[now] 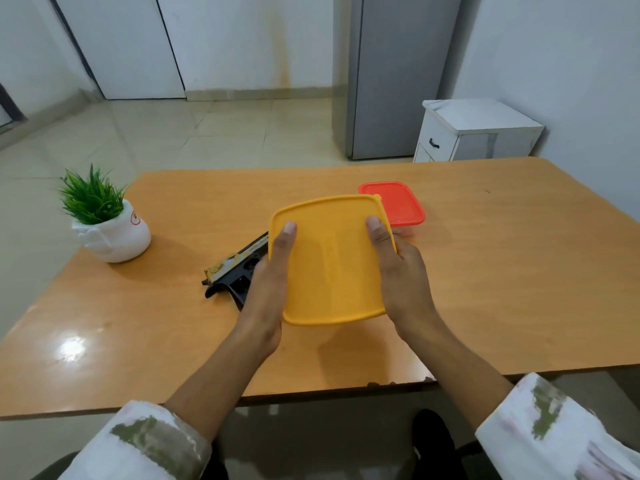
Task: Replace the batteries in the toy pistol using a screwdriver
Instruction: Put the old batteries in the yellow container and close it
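I am counting two hands, two containers, one toy pistol and one potted plant. My left hand (268,289) and right hand (401,278) are both grasping the yellow container (332,261), one on each side, holding it tilted above the surface (502,271) with its lid facing me. Each thumb is pressing on the lid, and the rest of the fingers are wrapping behind it, out of my sight. The toy pistol (232,271) is lying flat on the surface just left of the yellow container. The container and my left hand are covering one end of it, so I am seeing only the dark grip end. The red-lidded container (394,202) is sitting right behind the yellow container, its near corner hidden. The potted plant (104,216) is standing well to the left of the yellow container. What the two containers are holding I cannot tell.
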